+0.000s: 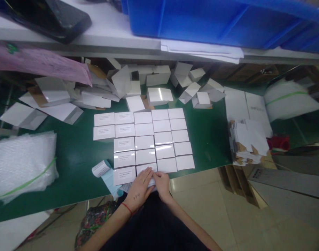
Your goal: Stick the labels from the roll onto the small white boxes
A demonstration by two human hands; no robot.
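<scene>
Several small white boxes (145,143) lie in rows on the green table (209,139); those at the left carry printed labels (123,175). My left hand (139,187), with a red string at the wrist, lies on the front edge of a box in the nearest row, its fingers together. Beside it, my right hand (162,184) is closed in a pinch at the same box edge; what its fingertips hold is too small to tell. A strip of labels on light blue backing (109,179) lies at the table's front edge, left of my hands, partly curled.
Open white boxes (159,96) crowd the back of the table. Bubble wrap bags (23,164) lie at the left. Flattened white cartons (247,139) are stacked at the right. A shelf with a blue bin (201,24) crosses above the back.
</scene>
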